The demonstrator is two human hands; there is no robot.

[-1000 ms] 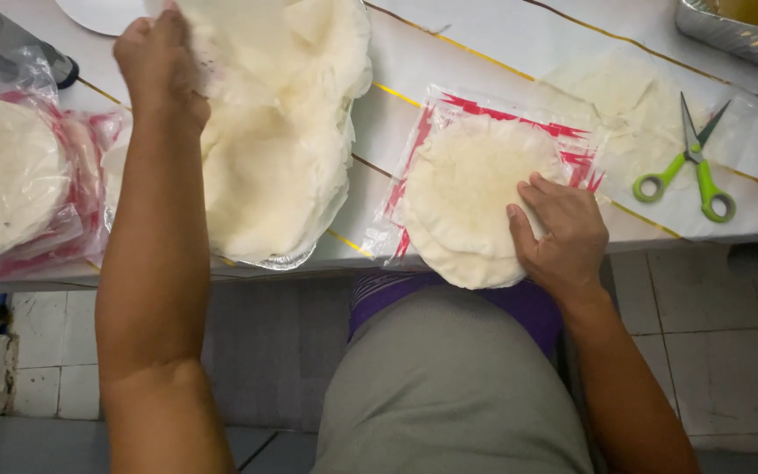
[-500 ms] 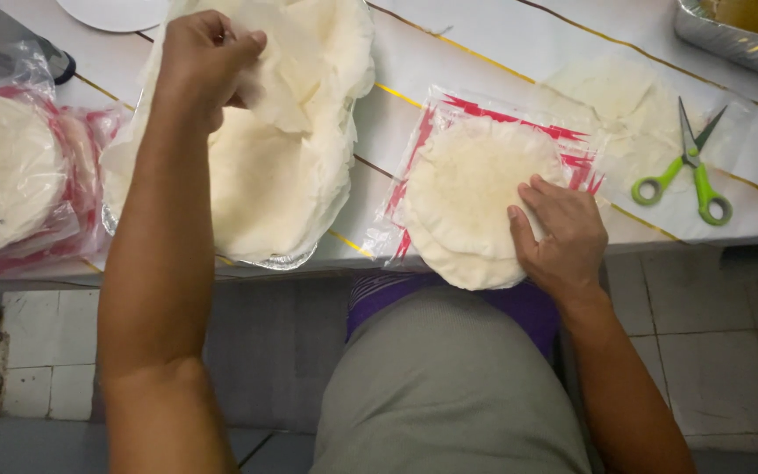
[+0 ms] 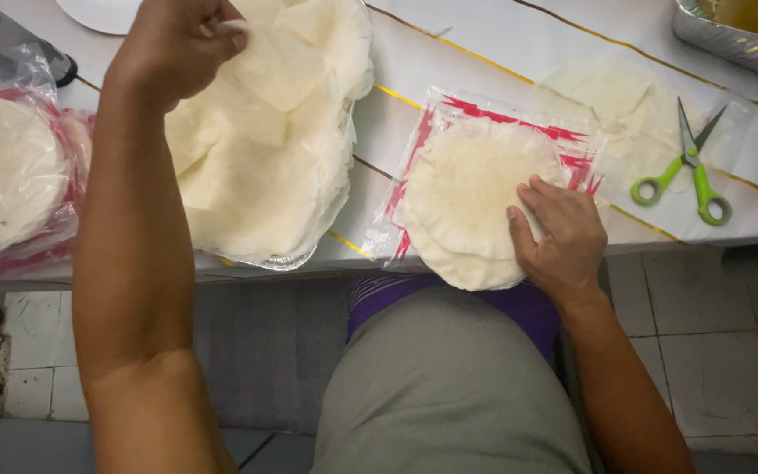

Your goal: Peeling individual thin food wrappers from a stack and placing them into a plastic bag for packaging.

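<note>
My left hand is at the top left, fingers pinched on a thin pale sheet lifted from a big pile of sheets in a foil tray. My right hand rests flat, fingers spread, on the right edge of a stack of round flatbreads. That stack lies on an opened clear bag with red print and juts over the table's near edge.
A sealed bag of flatbreads lies at the left. Green-handled scissors rest on another clear bag at the right. A foil pan is at the top right, a white plate at the top left.
My left hand has drawn back from the far side of the pile toward me, pulling a sheet up with it. My right hand stays on the flatbread stack.
</note>
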